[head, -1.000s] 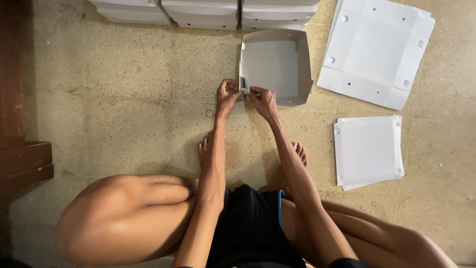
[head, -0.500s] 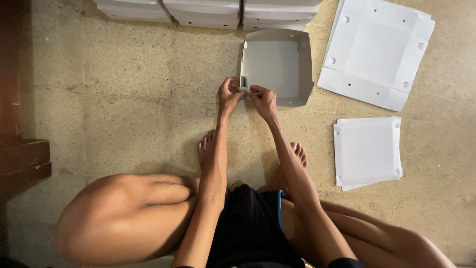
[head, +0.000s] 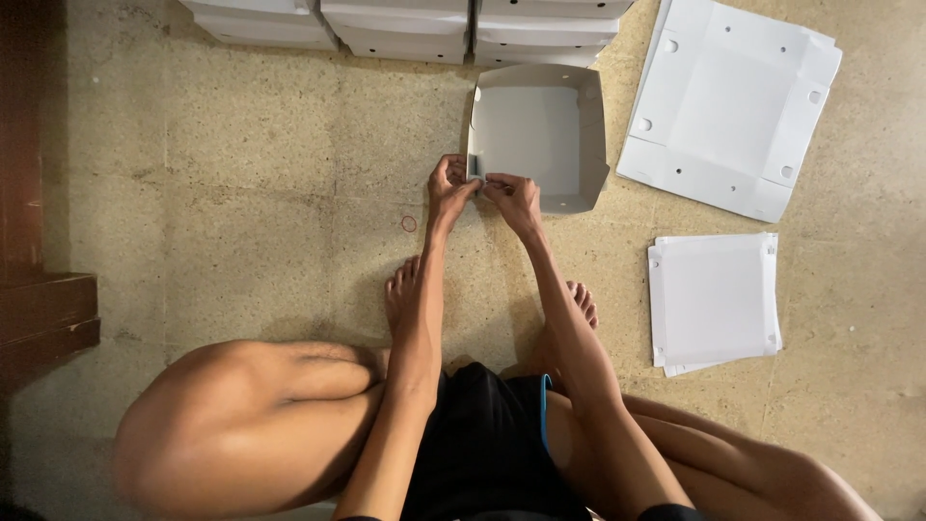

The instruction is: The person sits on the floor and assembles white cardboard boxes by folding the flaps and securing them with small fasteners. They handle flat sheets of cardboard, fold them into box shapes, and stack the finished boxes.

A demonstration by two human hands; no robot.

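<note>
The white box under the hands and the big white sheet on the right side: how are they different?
The half-folded box has walls standing up around its floor; the big flat sheet lies fully spread on the floor. The left hand and right hand pinch the box's near left corner; nothing touches the sheet. The sheet covers more ground than the box. Both are white card.

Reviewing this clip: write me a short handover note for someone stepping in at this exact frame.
Left hand and right hand: both pinch the near-left corner of the half-folded white box on the floor; what sits under the fingers is too small to tell.
Things: large unfolded blank to the right, stack of flat blanks below it, finished boxes along the top.
Done: box walls stand up.
Left: this corner; the flat blanks remain unfolded.
</note>
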